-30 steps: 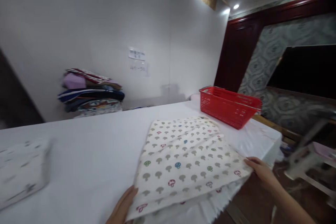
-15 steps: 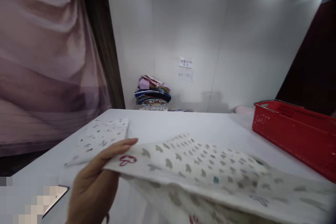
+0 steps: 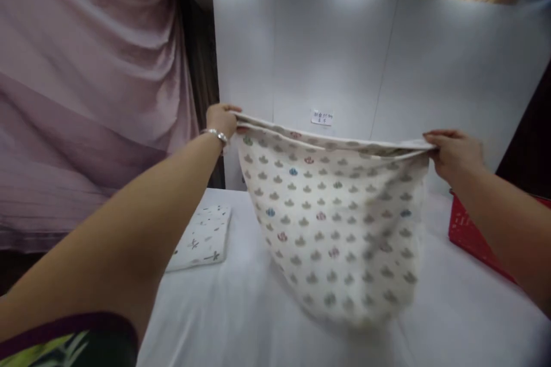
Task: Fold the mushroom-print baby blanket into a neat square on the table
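A white cloth printed with small mushrooms (image 3: 336, 223) hangs in the air above the white table (image 3: 241, 309). My left hand (image 3: 221, 119), with a bracelet on the wrist, pinches its upper left corner. Its upper right corner is gripped by my right hand (image 3: 454, 152). Both arms are stretched forward and the cloth's top edge is pulled straight between the hands. The lower part sags towards the table and is blurred.
A folded white patterned cloth (image 3: 200, 238) lies on the table at the left. A red basket (image 3: 473, 229) stands at the right, partly behind my right arm. A pinkish curtain (image 3: 94, 86) hangs at the left; a small paper label (image 3: 322, 117) is on the white wall.
The mushroom cloth, lying folded on the table a second ago, has been lifted and spread out in the air between both hands. The view has turned left.
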